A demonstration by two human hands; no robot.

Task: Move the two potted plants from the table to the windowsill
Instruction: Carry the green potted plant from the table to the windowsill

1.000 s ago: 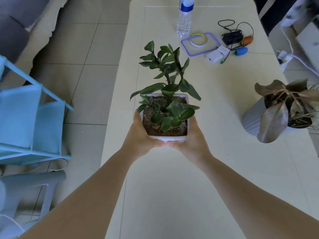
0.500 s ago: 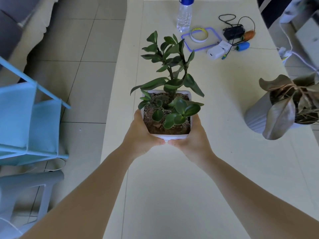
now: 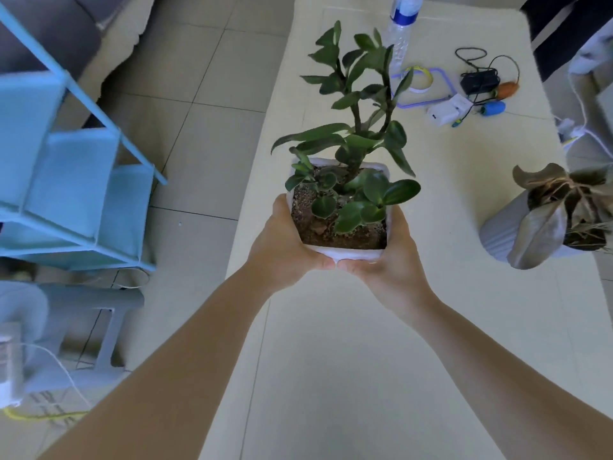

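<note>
A green leafy plant in a white square pot (image 3: 345, 253) is held above the cream table (image 3: 348, 360), near its left side. My left hand (image 3: 285, 247) grips the pot's left wall and my right hand (image 3: 391, 260) grips its right wall, thumbs meeting on the near rim. A second plant with brown withered leaves in a grey ribbed pot (image 3: 497, 234) stands on the table at the right edge. No windowsill is in view.
At the table's far end stand a water bottle (image 3: 401, 31), a purple frame with a tape roll (image 3: 421, 81), a black charger with cables (image 3: 477, 83) and a white adapter (image 3: 447, 111). A blue shelf rack (image 3: 66, 180) and grey stool (image 3: 83, 313) stand left on the tiled floor.
Both hands have lifted the green plant's pot higher and closer to the camera, drifting slightly right; the view has shifted a little. The withered plant has stayed in place.
</note>
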